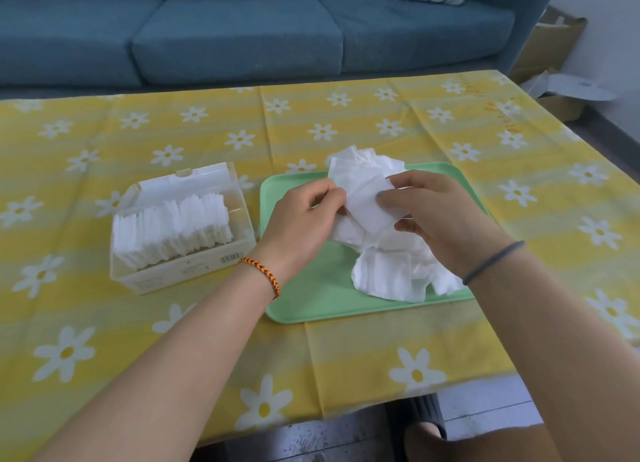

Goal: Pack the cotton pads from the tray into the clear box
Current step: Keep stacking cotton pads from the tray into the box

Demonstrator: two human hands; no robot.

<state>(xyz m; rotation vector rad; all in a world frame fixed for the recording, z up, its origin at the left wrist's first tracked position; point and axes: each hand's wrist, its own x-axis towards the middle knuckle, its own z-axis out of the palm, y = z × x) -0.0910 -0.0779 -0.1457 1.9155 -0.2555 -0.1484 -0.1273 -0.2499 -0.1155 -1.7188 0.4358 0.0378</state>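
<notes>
Over the far half of the green tray [311, 298], both hands meet on a small bunch of cotton pads [367, 198]. The left hand [304, 212] has its fingers curled and pinches the left side of the bunch. The right hand [436, 212] curls its thumb and fingers round the right side. So both hands grip the same few pads, lifted a little above the rest. Under the hands lies a loose pile of pads [391, 274], messy and spread toward the near right corner of the tray. Just beside the tray, on its left, stands the clear box [180, 274] with its lid [204, 181] tipped up at the back. A row of pads [173, 229] already stands on edge inside it, and it looks quite full. Both tray and box sit on the table with the yellow flower cloth [381, 350], and a blue sofa [242, 35] is behind it. I think the hands are squaring up a bunch before it goes into the box. Things could go wrong from here. The pads are thin and soft, so a loose grip may let some slip out and fall on the cloth. If the bunch is not neat, its corners may bend or catch on the box wall. The row in the box is tight, so pushing more in may crush the pads or slide the light box along the cloth. A sleeve-free arm swinging left could also bump the lid shut.
</notes>
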